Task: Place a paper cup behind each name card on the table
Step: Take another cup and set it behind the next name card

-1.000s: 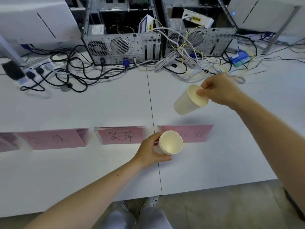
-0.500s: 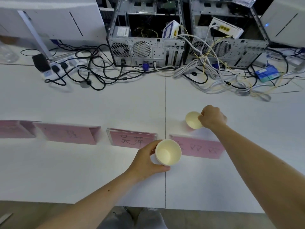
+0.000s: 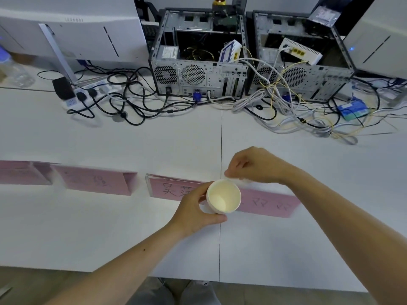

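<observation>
Several pink name cards stand in a row on the white table [image 3: 110, 234]: a far-left card [image 3: 22, 172], a second card [image 3: 94, 181], a middle card [image 3: 169, 188] in a clear holder, and a right card [image 3: 268, 203]. My left hand [image 3: 193, 212] grips an upright white paper cup [image 3: 223, 195] in front of the gap between the middle and right cards. My right hand [image 3: 257, 166] hovers just behind the right card, fingers pinched on the rim of a second cup [image 3: 240, 182]. That cup is blurred and mostly hidden.
Two open computer towers [image 3: 198, 78] [image 3: 304, 80] stand at the back, with tangled cables [image 3: 123, 106] and a power strip [image 3: 88, 93] in front of them. A blue box [image 3: 352, 110] lies at the right. Monitor backs [image 3: 72, 34] and a plastic bottle [image 3: 15, 71] are at the left.
My right hand has brought its cup down from mid-air to the table behind the right card. My left hand still holds its cup in about the same place.
</observation>
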A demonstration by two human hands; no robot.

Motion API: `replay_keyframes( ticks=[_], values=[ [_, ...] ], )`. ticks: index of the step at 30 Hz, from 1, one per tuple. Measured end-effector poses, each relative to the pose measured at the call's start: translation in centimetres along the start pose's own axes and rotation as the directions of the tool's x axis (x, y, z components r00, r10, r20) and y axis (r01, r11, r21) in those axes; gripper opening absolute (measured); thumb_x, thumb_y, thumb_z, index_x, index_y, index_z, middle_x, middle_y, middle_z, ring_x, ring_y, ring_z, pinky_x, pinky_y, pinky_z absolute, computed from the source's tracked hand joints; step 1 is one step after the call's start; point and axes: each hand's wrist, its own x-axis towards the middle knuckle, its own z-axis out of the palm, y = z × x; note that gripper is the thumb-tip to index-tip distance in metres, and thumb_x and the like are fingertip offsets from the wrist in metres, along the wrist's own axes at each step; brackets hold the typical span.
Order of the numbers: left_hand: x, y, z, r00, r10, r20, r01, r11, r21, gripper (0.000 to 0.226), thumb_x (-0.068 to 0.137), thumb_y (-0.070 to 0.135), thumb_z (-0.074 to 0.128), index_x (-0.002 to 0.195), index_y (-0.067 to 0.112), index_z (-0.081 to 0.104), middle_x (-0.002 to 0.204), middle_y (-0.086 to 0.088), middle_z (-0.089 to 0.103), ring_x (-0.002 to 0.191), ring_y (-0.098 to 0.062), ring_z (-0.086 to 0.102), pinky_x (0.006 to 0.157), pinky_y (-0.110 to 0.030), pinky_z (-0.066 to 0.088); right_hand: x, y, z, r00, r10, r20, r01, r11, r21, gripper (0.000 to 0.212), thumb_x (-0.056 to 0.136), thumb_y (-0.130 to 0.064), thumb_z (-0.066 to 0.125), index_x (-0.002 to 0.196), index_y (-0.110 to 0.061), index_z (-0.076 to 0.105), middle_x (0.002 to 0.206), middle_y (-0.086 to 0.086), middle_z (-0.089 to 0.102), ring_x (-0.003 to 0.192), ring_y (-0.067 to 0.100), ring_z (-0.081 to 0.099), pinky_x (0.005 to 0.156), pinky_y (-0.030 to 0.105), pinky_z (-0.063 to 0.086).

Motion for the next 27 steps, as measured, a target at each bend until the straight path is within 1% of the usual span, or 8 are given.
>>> replay_keyframes(
  ticks=[2, 6, 11, 14, 16, 19, 24, 27],
  values=[
    [-0.1, 0.1, -0.3, 1.0, 0.008, -0.007, -0.008, 1.0, 0.001, 0.078, 0.056, 0.019, 0.092, 0.125, 0.034, 0.058, 0.121, 0.014, 0.066, 0.112, -0.004, 0.061, 0.097, -0.019, 0.047, -0.2, -1.1, 0.8, 0.998, -0.051, 0.046, 0.053, 0.998, -0.034, 0.022, 0.075, -0.041, 0.078, 0.083, -0.021, 0.076, 0.082, -0.01, 0.075, 0.079, 0.003, 0.069, 0.071, 0.018, 0.053],
    [-0.7, 0.1, -1.1, 0.999, 0.017, -0.028, -0.017, 1.0, 0.005, 0.078, 0.056, 0.019, 0.092, 0.124, 0.035, 0.058, 0.122, 0.013, 0.065, 0.112, -0.005, 0.059, 0.097, -0.019, 0.048, 0.2, -2.3, 2.0, 0.996, -0.082, -0.018, 0.079, 0.985, -0.152, 0.012, 0.074, -0.024, 0.082, 0.077, -0.021, 0.071, 0.071, -0.014, 0.065, 0.068, 0.003, 0.061, 0.063, 0.021, 0.048],
    [-1.6, -0.2, -2.4, 0.999, 0.021, -0.049, -0.021, 1.0, 0.007, 0.074, 0.057, 0.017, 0.092, 0.114, 0.046, 0.055, 0.121, 0.017, 0.063, 0.11, 0.002, 0.057, 0.09, -0.008, 0.045, 0.7, -3.8, 2.6, 0.995, -0.103, 0.012, 0.103, 0.97, -0.222, 0.015, 0.08, -0.026, 0.077, 0.073, -0.029, 0.064, 0.071, -0.018, 0.061, 0.078, 0.009, 0.062, 0.079, 0.036, 0.056],
    [-2.0, -0.6, -3.5, 0.998, 0.01, -0.057, -0.009, 1.0, 0.008, 0.074, 0.056, 0.019, 0.092, 0.112, 0.05, 0.055, 0.118, 0.019, 0.063, 0.107, 0.006, 0.058, 0.087, -0.007, 0.046, 1.0, -5.4, 2.2, 0.993, -0.106, 0.053, 0.116, 0.96, -0.254, 0.009, 0.081, -0.026, 0.076, 0.079, -0.025, 0.067, 0.074, -0.018, 0.06, 0.083, 0.011, 0.061, 0.082, 0.036, 0.054],
    [-2.4, -1.1, -4.3, 0.998, 0.001, -0.059, 0.0, 1.0, 0.009, 0.074, 0.056, 0.017, 0.092, 0.11, 0.05, 0.054, 0.114, 0.023, 0.063, 0.104, 0.01, 0.057, 0.084, -0.005, 0.045, 1.1, -6.6, 1.3, 0.992, -0.108, 0.063, 0.12, 0.965, -0.233, 0.007, 0.081, -0.023, 0.076, 0.08, -0.022, 0.069, 0.073, -0.018, 0.061, 0.08, 0.01, 0.061, 0.078, 0.031, 0.052],
    [-2.9, -2.0, -5.8, 0.997, -0.011, -0.073, 0.012, 1.0, 0.013, 0.072, 0.057, 0.018, 0.092, 0.11, 0.049, 0.055, 0.115, 0.017, 0.065, 0.104, 0.008, 0.058, 0.085, -0.005, 0.045, 1.9, -8.0, -0.8, 0.995, -0.095, -0.033, 0.089, 0.986, -0.139, 0.007, 0.08, -0.016, 0.076, 0.078, -0.018, 0.07, 0.07, -0.014, 0.063, 0.069, 0.005, 0.058, 0.065, 0.021, 0.045],
    [-3.7, -3.3, -8.3, 0.992, -0.041, -0.118, 0.044, 0.999, 0.018, 0.076, 0.057, 0.019, 0.092, 0.123, 0.033, 0.057, 0.121, 0.014, 0.064, 0.111, 0.0, 0.058, 0.091, -0.009, 0.044, 5.9, -7.8, -1.7, 0.972, 0.034, -0.231, -0.016, 0.997, 0.08, 0.008, 0.08, -0.008, 0.075, 0.074, -0.01, 0.07, 0.067, 0.001, 0.067, 0.062, 0.013, 0.06, 0.057, 0.023, 0.047],
    [-4.1, -3.8, -9.8, 0.988, -0.055, -0.143, 0.057, 0.998, 0.011, 0.076, 0.057, 0.018, 0.092, 0.124, 0.032, 0.057, 0.121, 0.015, 0.064, 0.112, 0.003, 0.056, 0.09, -0.006, 0.044, 9.5, -6.8, 0.7, 0.942, 0.142, -0.305, -0.129, 0.99, 0.062, 0.009, 0.079, -0.013, 0.074, 0.072, -0.016, 0.069, 0.072, 0.001, 0.07, 0.073, 0.019, 0.066, 0.066, 0.033, 0.057]
  ],
)
